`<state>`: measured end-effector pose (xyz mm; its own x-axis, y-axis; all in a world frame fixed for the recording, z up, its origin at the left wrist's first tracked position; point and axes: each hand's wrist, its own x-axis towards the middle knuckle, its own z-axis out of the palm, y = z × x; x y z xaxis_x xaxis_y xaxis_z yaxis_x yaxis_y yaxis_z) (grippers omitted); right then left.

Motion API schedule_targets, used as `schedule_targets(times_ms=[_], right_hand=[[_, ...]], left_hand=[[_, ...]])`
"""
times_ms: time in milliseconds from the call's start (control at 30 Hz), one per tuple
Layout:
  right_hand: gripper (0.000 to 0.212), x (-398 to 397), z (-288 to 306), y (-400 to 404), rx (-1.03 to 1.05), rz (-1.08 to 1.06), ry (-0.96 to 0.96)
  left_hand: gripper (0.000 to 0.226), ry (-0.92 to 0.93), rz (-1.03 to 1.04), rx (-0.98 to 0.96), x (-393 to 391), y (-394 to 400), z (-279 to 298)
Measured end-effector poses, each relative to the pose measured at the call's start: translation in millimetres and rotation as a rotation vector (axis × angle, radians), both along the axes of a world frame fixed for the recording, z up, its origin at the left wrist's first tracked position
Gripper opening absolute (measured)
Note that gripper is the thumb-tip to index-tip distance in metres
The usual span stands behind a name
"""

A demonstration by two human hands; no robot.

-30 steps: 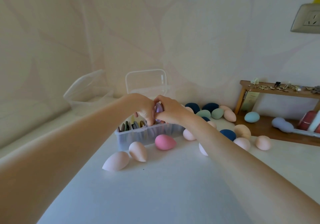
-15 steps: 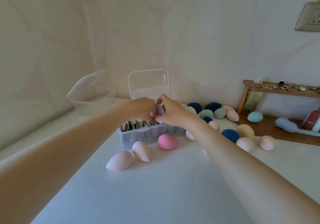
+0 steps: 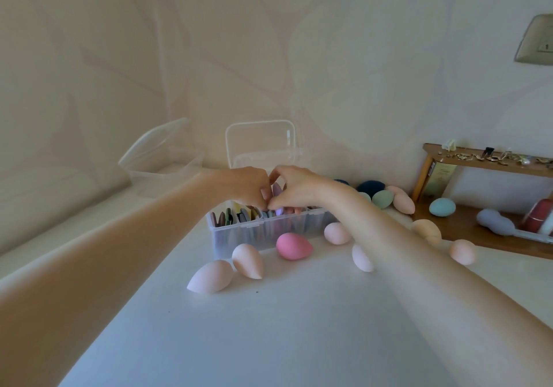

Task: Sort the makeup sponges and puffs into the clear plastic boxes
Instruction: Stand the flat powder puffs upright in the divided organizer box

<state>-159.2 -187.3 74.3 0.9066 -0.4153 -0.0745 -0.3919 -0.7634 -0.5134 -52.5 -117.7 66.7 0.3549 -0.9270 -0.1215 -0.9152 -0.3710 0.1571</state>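
Note:
A clear plastic box (image 3: 239,237) with its lid up stands mid-table, packed with flat puffs set on edge. Both hands meet over its middle. My right hand (image 3: 294,186) pinches a lilac puff (image 3: 277,190) that stands upright, its lower end among the packed puffs. My left hand (image 3: 248,184) has curled fingers against the same puff and the row beside it. Loose egg-shaped sponges lie in front: a bright pink sponge (image 3: 293,246), a peach sponge (image 3: 247,261) and a pale pink sponge (image 3: 211,277).
A second clear box (image 3: 161,162), open, sits at the back left by the wall. Several dark blue, green and peach sponges lie behind my right arm. A wooden shelf (image 3: 484,165) with small trinkets stands at the right, a light blue sponge (image 3: 442,207) under it.
Both hands stay together over the box; the lilac puff has sunk a little lower among the packed puffs. The view has shifted slightly.

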Motion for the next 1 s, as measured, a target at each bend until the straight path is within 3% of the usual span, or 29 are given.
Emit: schedule_targets(times_ms=[67,200,467,667,733,867,1000], right_hand=[[0.012,-3,5,-5,0.003,-0.026,-0.036],[0.031,1,1,0,-0.141,-0.072,-0.066],[0.026,11,-2,6,-0.197,-0.083,0.132],[0.034,18,-12,6,-0.304,-0.076,0.085],[0.029,14,-11,5,-0.270,-0.050,0.091],[0.021,3,0,0,-0.068,-0.035,0.093],[0.023,2,-1,1,-0.076,-0.072,-0.029]], left_hand=[[0.028,0.002,0.015,-0.004,-1,-1,-1],[0.025,-0.031,0.036,-0.002,0,0,-3],[0.025,0.056,-0.017,-0.104,5,9,-6],[0.030,0.084,0.002,-0.132,8,14,-9],[0.039,0.092,0.008,-0.130,9,15,-9],[0.025,0.099,0.014,-0.136,9,16,-8],[0.021,0.078,0.008,-0.143,6,15,-8]])
